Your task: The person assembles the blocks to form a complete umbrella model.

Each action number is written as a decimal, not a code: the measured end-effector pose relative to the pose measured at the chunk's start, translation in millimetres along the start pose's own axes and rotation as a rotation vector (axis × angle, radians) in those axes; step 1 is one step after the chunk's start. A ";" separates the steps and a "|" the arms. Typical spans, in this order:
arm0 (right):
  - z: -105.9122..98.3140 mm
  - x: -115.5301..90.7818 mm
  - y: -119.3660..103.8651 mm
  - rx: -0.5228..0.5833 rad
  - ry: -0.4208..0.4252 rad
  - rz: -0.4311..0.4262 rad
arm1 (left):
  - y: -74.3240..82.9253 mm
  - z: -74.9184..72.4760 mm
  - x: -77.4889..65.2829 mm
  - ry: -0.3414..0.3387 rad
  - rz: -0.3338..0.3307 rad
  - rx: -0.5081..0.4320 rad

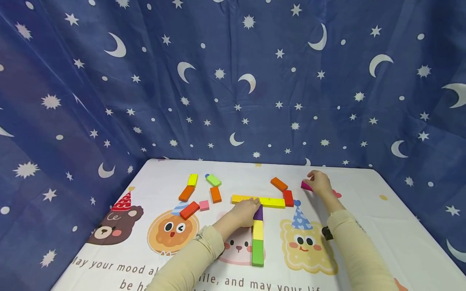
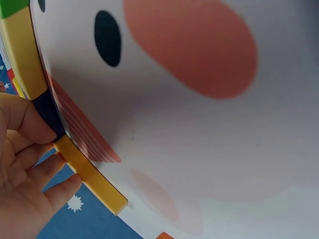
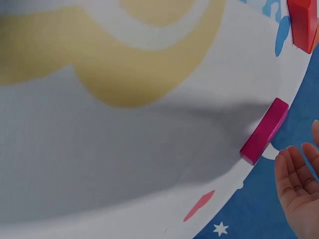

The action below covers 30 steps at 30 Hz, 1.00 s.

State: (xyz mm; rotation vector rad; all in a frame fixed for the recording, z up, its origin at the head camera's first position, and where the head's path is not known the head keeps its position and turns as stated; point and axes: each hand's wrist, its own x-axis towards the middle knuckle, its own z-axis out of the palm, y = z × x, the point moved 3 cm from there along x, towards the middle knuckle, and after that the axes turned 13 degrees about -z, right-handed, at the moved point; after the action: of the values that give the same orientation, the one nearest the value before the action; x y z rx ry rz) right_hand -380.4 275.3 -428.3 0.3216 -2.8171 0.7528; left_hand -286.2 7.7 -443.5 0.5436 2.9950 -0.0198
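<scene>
Wooden blocks form a T on the white tablecloth. Its crossbar is an orange-yellow block (image 2: pixel 94 175) end to end with a bright yellow block (image 1: pixel 274 203). Below run a purple block (image 1: pixel 258 212), a pale yellow block (image 1: pixel 257 230) and a green block (image 1: pixel 257 253). My left hand (image 1: pixel 243 212) rests where stem and crossbar meet, thumb at the purple block and fingertips along the orange-yellow one. At the far right, my right hand (image 1: pixel 319 184) hovers beside a magenta block (image 3: pixel 264 131). In the right wrist view its fingers are extended, with a gap between them and that block.
A red block (image 1: pixel 288 198) sits at the crossbar's right end, an orange block (image 1: pixel 278 184) behind it. Several loose blocks lie on the left, including a red block (image 1: pixel 189 210), a pink cube (image 1: pixel 204 205) and a light green block (image 1: pixel 213 180). A starry blue curtain (image 1: pixel 233 81) hangs behind.
</scene>
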 end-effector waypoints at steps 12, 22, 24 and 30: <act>-10.7 -9.6 8.6 -0.097 -0.031 -0.032 | -0.1 -2.7 -0.4 0.015 0.008 -0.003; -1.4 -15.2 23.0 -0.086 -0.206 0.052 | -0.1 1.3 -0.9 0.021 0.004 0.003; -0.8 -16.1 24.7 -0.077 -0.220 0.056 | 0.2 1.2 -1.1 0.023 0.004 0.001; 2.2 -20.4 25.2 -0.088 -0.264 0.033 | 0.5 0.1 -1.3 0.029 0.007 0.000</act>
State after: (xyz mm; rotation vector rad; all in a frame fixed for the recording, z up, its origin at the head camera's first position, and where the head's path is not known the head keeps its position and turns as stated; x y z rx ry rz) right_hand -367.8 298.7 -447.1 0.3863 -3.0995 0.6314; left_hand -284.8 7.7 -443.5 0.5593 3.0212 -0.0112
